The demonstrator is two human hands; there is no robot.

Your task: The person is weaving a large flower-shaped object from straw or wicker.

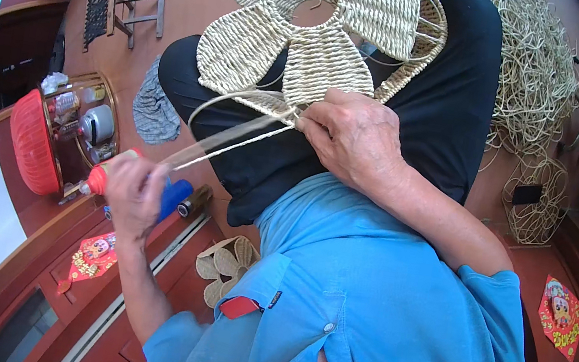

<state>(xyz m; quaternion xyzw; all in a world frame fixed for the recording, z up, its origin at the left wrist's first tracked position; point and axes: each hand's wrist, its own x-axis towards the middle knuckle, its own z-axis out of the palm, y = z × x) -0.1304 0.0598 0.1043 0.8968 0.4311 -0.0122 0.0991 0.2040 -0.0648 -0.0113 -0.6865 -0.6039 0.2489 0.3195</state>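
Note:
A woven straw flower piece [329, 63] with broad petals around a round opening rests across my lap. Behind its petals shows a curved woven rim [429, 48]. At the near edge of the piece, my right hand [356, 135] pinches with thumb and fingers where a straw cord [238, 146] meets it. Away to the lower left, my left hand [134, 191] is closed on the other end of this cord, which stretches between both hands. Motion blurs the left fingers and a pale strand beside the cord. A loose loop of strand [203, 104] bows out near the left knee.
A big heap of straw cord [530, 75] lies on the right, with a smaller coil [537, 203] below it. Leftward are a wooden stool [124, 10], a grey cloth [156, 105], a red plastic basket [33, 143] and a metal pot [97, 124]. Another woven flower piece [225, 269] is low down.

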